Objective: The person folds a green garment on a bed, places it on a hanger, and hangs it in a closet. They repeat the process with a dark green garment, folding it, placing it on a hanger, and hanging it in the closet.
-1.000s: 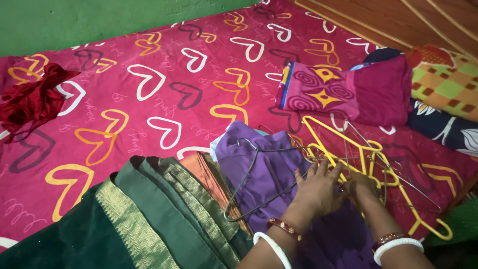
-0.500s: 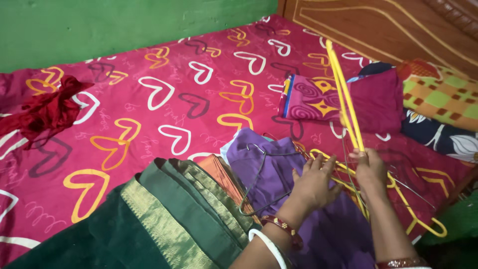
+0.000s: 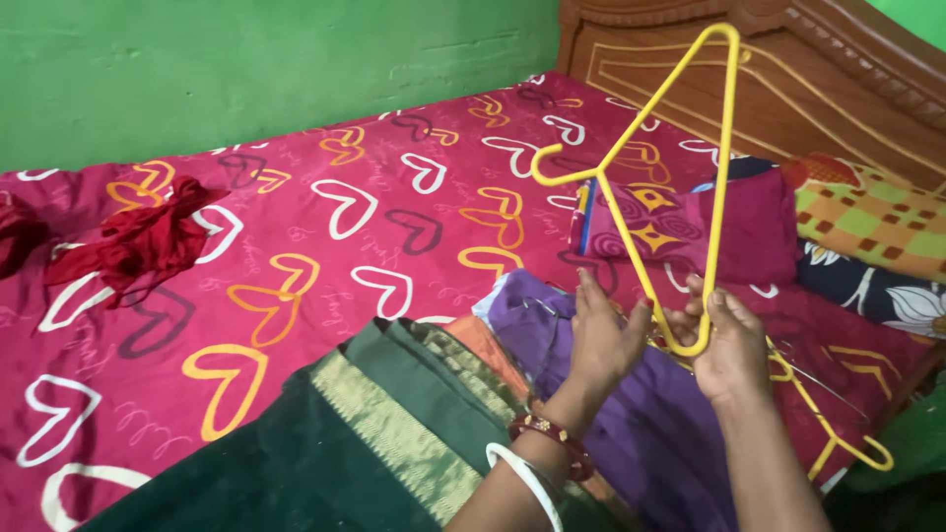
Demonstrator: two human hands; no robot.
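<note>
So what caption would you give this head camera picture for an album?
Two hands, right hand and left hand, lift a yellow hanger above purple cloth on a heart-patterned bedsheet.

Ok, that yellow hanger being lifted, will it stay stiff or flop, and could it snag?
The yellow hanger probably stays stiff: its triangle holds shape upright, gripped only at its lower corner by the right hand. It looks thin and hollow-framed, so likely light. Its open hook could catch on the other hangers lying beneath.
</note>
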